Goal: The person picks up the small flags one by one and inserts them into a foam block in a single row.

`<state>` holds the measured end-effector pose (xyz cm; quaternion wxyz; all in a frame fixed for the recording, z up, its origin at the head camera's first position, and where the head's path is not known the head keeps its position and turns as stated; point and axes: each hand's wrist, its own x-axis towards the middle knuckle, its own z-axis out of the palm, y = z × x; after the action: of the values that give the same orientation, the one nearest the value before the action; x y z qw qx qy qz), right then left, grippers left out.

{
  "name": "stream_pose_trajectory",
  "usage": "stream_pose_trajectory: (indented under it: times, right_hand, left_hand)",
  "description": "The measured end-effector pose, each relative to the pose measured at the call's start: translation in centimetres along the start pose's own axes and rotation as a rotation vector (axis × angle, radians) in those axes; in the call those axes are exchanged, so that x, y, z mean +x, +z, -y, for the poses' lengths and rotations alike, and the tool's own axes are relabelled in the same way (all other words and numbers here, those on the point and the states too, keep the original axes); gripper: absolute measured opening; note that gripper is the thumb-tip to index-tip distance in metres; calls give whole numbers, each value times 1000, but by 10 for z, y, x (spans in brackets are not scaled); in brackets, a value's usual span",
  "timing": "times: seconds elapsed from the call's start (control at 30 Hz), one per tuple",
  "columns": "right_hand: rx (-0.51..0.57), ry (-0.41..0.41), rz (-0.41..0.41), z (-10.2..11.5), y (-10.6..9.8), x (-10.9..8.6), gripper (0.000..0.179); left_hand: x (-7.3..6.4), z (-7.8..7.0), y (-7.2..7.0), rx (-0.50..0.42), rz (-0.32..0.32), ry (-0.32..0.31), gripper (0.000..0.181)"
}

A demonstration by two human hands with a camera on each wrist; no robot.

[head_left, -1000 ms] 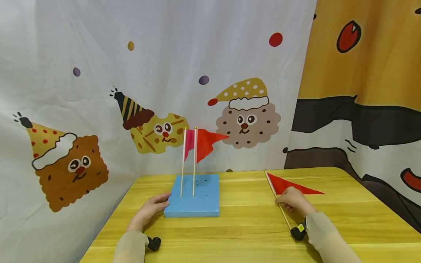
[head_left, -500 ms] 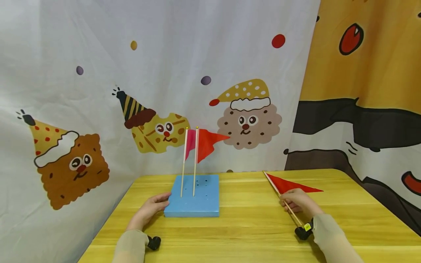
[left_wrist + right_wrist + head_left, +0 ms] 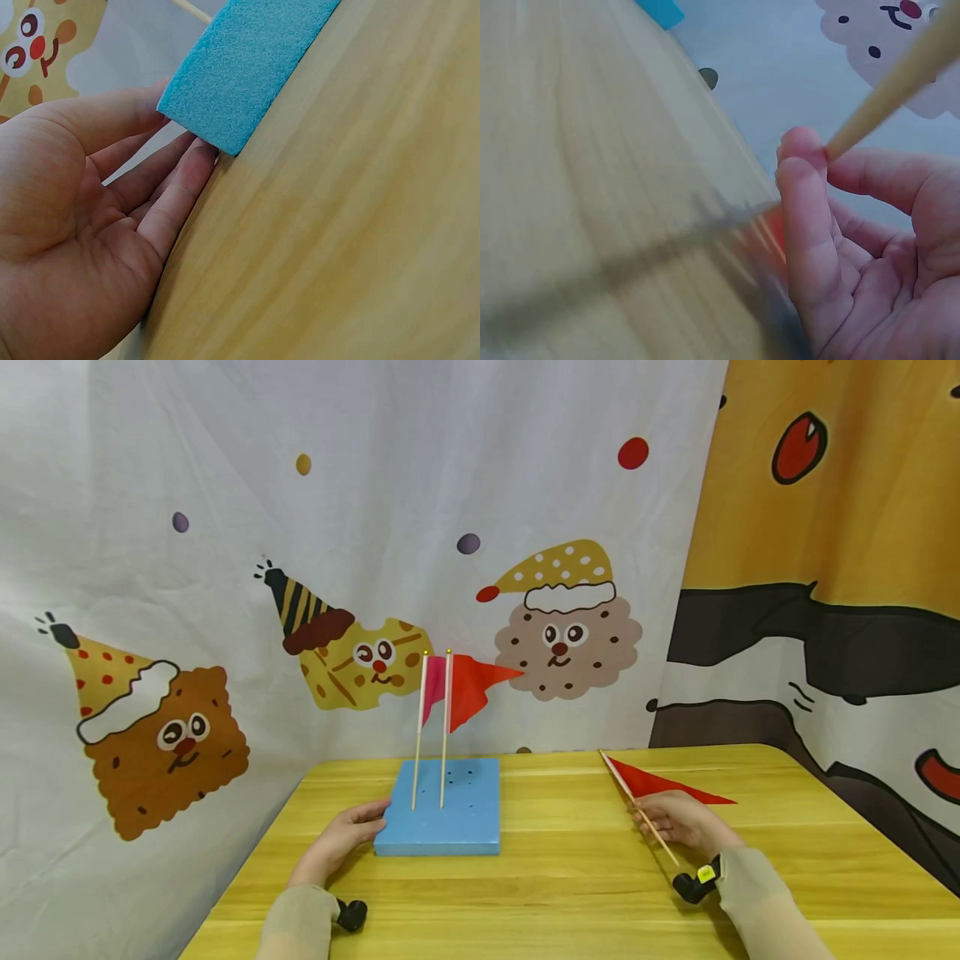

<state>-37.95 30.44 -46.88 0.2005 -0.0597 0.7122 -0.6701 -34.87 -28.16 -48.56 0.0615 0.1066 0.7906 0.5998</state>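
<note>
My left hand (image 3: 347, 835) rests against the left side of a blue foam block (image 3: 480, 789), its thumb and fingers fairly straight in the left wrist view. Two wooden sticks stand upright in the block; one carries a pink flag (image 3: 432, 685), the other an orange-red flag (image 3: 465, 689). Over the table's right part, my right hand (image 3: 686, 820) pinches the stick of a red triangular flag (image 3: 667, 783). That stick slants, its bare end towards me. In the right wrist view the bare wooden stick (image 3: 889, 94) juts out between thumb and fingertips, and the cloth is mostly hidden.
Several small holes dot the block's top. The wooden table (image 3: 555, 877) ends at a white curtain (image 3: 360, 485) printed with cartoon biscuits. A black wrist camera (image 3: 351, 916) sits at the left cuff, another wrist camera (image 3: 693, 885) at the right.
My right hand has shifted a little to the right and along the stick towards its bare end. That end now sits slightly higher in the head view. The left hand and block stay put.
</note>
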Motion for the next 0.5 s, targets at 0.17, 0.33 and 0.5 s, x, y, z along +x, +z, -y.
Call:
stream_pose_trajectory:
  times: [0.17,0.33,0.5]
  right_hand:
    - [30,-17,21,6,1,-1,33]
    - [8,-32,20,17,4,-4,45]
    - [36,-44,54,28,5,-9,38]
  left_hand:
    - [1,1,0,-3,7,3,55]
    - [1,1,-1,-5,2,5,55]
    - [0,0,0,0,4,7,55]
